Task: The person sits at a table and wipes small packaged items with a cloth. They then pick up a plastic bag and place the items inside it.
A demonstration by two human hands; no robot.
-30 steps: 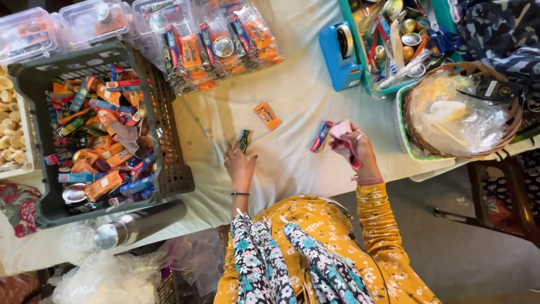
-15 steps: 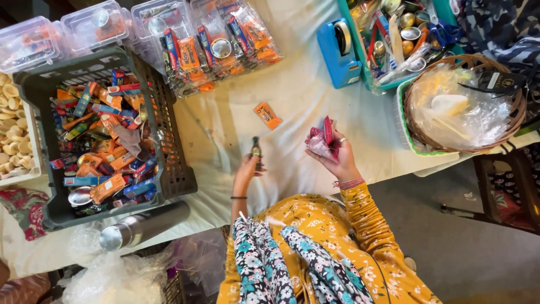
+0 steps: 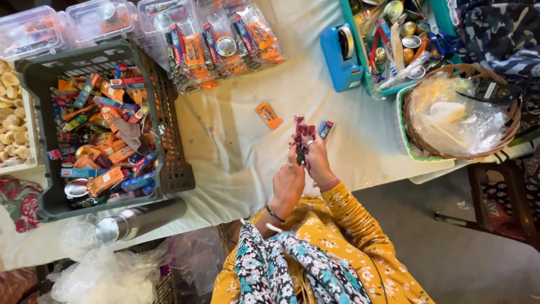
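Both hands meet over the white tablecloth, working one small dark packet with a red crinkled wrapper.

Left hand and right hand touch each other; fingers of both are curled and pinched on the small dark packet, with the red wrapper sticking up out of the right-hand grip. Landmark: dark plastic crate, full of orange and blue snack packs. Hands and packet sit well to the right of the crate, above the tablecloth. An orange sachet lies on the cloth between crate and hands; a blue-red sachet is just beyond the right hand. A steel flask lies against the crate's near edge. A wicker basket with clear bags sits far right of the crate.
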